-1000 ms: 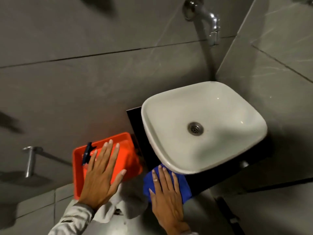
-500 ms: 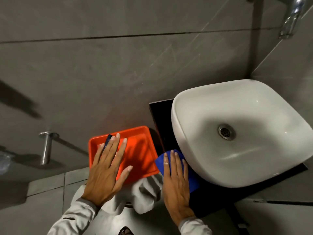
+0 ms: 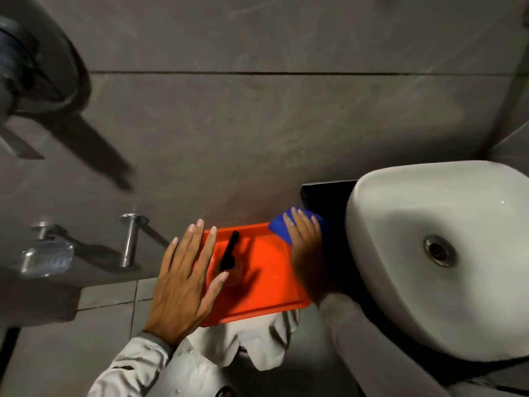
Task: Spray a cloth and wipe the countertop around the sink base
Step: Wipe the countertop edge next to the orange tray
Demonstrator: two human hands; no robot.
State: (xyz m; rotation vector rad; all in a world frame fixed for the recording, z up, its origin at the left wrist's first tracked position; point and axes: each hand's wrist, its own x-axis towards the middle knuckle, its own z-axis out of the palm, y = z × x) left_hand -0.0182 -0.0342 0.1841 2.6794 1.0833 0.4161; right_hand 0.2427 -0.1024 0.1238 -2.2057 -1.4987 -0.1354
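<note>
My right hand [image 3: 305, 247] lies flat on a blue cloth [image 3: 279, 228], pressing it onto the black countertop [image 3: 323, 196] just left of the white sink basin [image 3: 429, 253]. Most of the cloth is hidden under the fingers. My left hand [image 3: 183, 279] hovers open with fingers spread over the left edge of an orange tray [image 3: 266, 282]. A spray bottle with a black nozzle [image 3: 229, 252] stands in that tray, seen from above.
The tray rests on something draped in white fabric [image 3: 257, 339]. Grey tiled wall fills the back. A steel peg [image 3: 128, 239] and a soap dish [image 3: 45, 257] stick out of the wall at the left. The drain [image 3: 438, 250] sits in the basin.
My right hand has slid the blue cloth from the front of the sink base back toward the wall along the basin's left side. The view swung left. My left hand stayed over the tray.
</note>
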